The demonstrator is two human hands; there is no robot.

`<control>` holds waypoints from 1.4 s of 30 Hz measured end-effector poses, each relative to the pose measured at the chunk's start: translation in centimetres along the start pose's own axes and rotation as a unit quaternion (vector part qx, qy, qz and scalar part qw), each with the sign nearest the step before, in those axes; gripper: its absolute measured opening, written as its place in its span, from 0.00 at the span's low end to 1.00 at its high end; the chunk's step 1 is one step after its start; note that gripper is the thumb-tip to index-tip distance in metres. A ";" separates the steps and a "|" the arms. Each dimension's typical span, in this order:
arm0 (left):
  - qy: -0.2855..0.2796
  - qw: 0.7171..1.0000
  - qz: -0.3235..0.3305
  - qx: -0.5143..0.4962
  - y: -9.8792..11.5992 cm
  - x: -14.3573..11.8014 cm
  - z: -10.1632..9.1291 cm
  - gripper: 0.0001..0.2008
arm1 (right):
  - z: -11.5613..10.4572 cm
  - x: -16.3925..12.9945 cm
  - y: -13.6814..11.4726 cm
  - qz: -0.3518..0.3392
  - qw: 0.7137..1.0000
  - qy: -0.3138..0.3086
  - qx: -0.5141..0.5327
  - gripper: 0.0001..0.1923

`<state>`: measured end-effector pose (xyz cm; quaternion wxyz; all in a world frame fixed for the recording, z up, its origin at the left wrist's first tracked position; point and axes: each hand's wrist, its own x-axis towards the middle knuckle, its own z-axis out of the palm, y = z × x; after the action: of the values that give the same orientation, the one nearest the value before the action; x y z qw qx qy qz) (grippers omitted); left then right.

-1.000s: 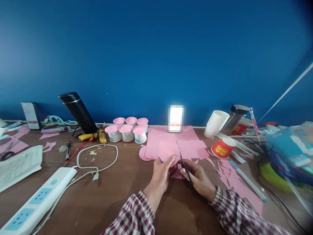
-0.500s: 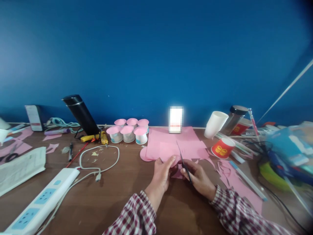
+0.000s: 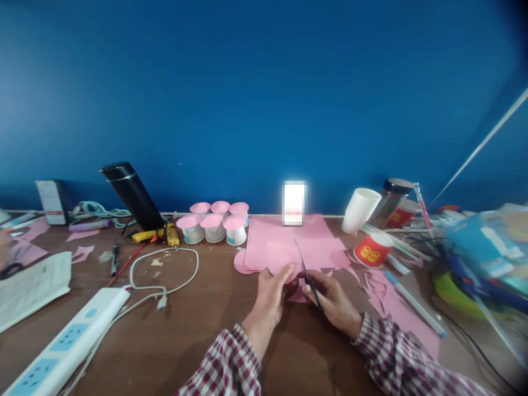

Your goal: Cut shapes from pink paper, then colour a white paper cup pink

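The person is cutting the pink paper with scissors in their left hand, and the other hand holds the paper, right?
Not quite. The head view shows the scissors in the right hand, not the left. It is the left hand that holds the pink paper. The rest is right: the blades are at the pink paper.

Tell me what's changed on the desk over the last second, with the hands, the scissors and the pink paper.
Almost nothing. The left hand keeps its grip on the pink paper piece, and the right hand still holds the scissors with the blades up against it. Both hands shifted only slightly with the camera's small sway. The pink-topped cups, red cup and power strip stayed put.
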<state>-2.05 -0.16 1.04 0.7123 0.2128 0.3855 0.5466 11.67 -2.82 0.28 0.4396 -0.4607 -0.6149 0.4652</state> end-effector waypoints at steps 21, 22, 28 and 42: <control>-0.004 1.000 0.004 0.008 0.1 0.0 -0.1 0.16 | 0.0 0.1 -0.4 -0.001 1.000 0.003 -0.011 0.19; -0.006 1.000 0.003 0.008 0.1 0.0 -0.1 0.16 | 0.0 0.1 -0.4 0.000 1.000 0.004 -0.012 0.19; -0.012 1.000 0.000 -0.003 0.1 0.0 -0.1 0.17 | 0.0 0.1 -0.6 0.000 1.000 0.003 -0.020 0.20; -0.019 1.000 -0.004 -0.002 0.0 0.1 -0.1 0.16 | 0.0 0.0 -0.5 0.001 0.999 0.006 -0.041 0.19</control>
<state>-2.12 -0.12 0.93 0.7221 0.2205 0.3719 0.5401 11.61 -2.84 0.80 0.4238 -0.4813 -0.6303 0.4375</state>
